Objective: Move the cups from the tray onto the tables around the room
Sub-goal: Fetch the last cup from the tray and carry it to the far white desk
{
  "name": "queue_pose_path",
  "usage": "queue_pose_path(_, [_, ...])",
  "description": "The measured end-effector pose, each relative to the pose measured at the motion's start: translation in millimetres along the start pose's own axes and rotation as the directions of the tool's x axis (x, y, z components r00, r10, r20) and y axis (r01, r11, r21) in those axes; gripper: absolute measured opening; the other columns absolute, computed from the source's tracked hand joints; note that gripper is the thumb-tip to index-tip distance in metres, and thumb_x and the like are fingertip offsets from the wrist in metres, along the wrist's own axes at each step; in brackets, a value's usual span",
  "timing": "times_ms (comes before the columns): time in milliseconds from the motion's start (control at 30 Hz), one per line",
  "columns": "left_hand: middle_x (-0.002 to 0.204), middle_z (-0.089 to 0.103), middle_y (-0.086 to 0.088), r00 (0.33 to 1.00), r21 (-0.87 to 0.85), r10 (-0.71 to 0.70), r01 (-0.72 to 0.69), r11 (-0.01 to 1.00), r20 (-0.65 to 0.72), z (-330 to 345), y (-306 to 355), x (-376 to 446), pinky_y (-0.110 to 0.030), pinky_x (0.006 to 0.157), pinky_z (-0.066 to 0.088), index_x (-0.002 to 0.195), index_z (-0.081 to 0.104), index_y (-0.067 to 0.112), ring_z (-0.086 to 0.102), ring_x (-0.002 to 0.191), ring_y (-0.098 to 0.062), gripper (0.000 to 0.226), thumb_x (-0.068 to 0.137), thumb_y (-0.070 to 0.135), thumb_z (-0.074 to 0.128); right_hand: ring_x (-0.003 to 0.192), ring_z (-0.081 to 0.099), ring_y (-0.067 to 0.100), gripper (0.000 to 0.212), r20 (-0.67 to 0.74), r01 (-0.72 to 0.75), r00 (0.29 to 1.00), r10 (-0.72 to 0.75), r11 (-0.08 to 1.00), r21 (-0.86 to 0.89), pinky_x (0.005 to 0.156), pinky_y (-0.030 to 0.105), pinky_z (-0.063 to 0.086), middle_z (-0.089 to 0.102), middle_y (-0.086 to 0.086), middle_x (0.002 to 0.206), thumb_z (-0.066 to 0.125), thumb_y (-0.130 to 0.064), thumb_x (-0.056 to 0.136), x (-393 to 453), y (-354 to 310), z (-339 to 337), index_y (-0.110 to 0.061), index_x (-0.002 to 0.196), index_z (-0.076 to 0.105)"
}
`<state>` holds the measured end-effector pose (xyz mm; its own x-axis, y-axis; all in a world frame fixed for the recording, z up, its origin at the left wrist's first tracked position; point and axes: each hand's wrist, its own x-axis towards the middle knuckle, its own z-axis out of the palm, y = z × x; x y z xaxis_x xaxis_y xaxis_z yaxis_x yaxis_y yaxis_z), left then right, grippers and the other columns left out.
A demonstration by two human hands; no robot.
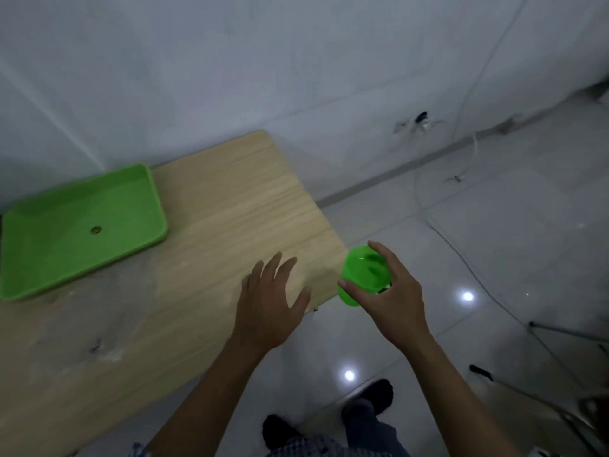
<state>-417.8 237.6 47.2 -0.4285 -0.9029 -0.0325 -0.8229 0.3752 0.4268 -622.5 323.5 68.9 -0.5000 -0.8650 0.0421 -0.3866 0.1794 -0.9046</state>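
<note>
A green plastic cup is gripped from the side by my right hand, just past the right corner of the wooden table and above the floor. My left hand hovers over the table's right end with its fingers spread and nothing in it. A green tray lies on the table at the far left, against the wall; I see no cups in it, only a small dark spot at its middle.
White wall behind the table, with a socket and plug and cables trailing over the glossy tiled floor. Thin metal legs stand at the right edge. My feet are on the floor below.
</note>
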Motion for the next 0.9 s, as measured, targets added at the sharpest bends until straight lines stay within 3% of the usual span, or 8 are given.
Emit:
queue_pose_path(200, [0.154,0.046,-0.009,0.985,0.033,0.137,-0.141,0.989,0.101,28.3,87.1,45.9,-0.052,0.111,0.034,0.145,0.051,0.018,0.042,0.14,-0.035,0.061,0.093,0.05,0.059,0.118,0.053,-0.01,0.078,-0.113,-0.055,0.992,0.057,0.998,0.021,0.097,0.027,0.051,0.056,-0.032,0.127,0.09,-0.053,0.065,23.4,42.5,-81.1,-0.046,0.134,0.055])
queue_pose_path(367, [0.152,0.047,-0.007,0.962,0.029,0.236,-0.242,0.97,0.135,56.6,166.4,79.3,-0.049,0.113,0.034,0.146,0.048,0.021,0.043,0.14,-0.027,0.061,0.094,0.053,0.056,0.119,0.055,-0.001,0.08,-0.201,-0.103,0.974,0.108,0.994,0.036,0.098,0.03,0.051,0.057,-0.027,0.129,0.088,-0.057,0.064,35.5,78.0,-153.5,-0.048,0.135,0.052])
queue_pose_path(467, [0.154,0.045,-0.005,0.941,0.006,0.302,-0.306,0.952,0.155,73.0,216.2,96.4,-0.048,0.116,0.03,0.147,0.046,0.024,0.041,0.141,-0.027,0.061,0.094,0.055,0.053,0.118,0.054,-0.005,0.08,-0.277,-0.122,0.953,0.126,0.992,0.032,0.095,0.023,0.048,0.057,-0.029,0.128,0.087,-0.058,0.065,38.4,95.8,-193.4,-0.049,0.135,0.051])
queue_pose_path(600, [0.156,0.043,-0.004,0.893,-0.016,0.404,-0.41,0.912,0.198,93.0,277.8,115.1,-0.051,0.117,0.028,0.148,0.044,0.027,0.039,0.142,-0.027,0.063,0.094,0.059,0.049,0.115,0.051,-0.014,0.08,-0.403,-0.154,0.902,0.157,0.987,0.04,0.088,0.011,0.042,0.054,-0.039,0.124,0.086,-0.061,0.063,38.5,113.9,-239.1,-0.049,0.135,0.051])
queue_pose_path(900, [0.155,0.045,-0.003,0.768,-0.109,0.593,-0.586,0.803,0.244,131.2,375.8,156.4,-0.05,0.117,0.025,0.147,0.047,0.026,0.041,0.141,-0.025,0.059,0.095,0.056,0.051,0.115,0.048,-0.018,0.082,-0.595,-0.261,0.772,0.226,0.965,0.029,0.088,0.007,0.038,0.049,-0.047,0.124,0.083,-0.068,0.063,41.2,149.2,-306.6,-0.05,0.136,0.05])
